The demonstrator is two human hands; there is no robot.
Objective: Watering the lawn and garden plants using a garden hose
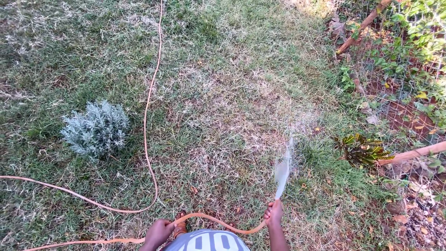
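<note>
The right hand [274, 213] grips the end of a thin orange rubber hose [147, 125], its nozzle hidden by the fingers, and a fan of water spray [283, 169] shoots toward a small yellow-green leafy plant [361, 149]. The left hand [157, 234], partly cut off at the lawn's near edge, closes around the hose too.

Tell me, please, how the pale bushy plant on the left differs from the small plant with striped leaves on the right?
The silvery shrub is pale grey-green with fine, feathery foliage, while the striped-leaf plant has broad leaves in dark green and yellow. The silvery shrub forms a rounded, dense mound and looks larger; the striped-leaf plant is low and spreading. The silvery shrub stands in open grass near the orange hose; the striped-leaf plant sits by the wire fence. Both grow from the lawn.
</note>
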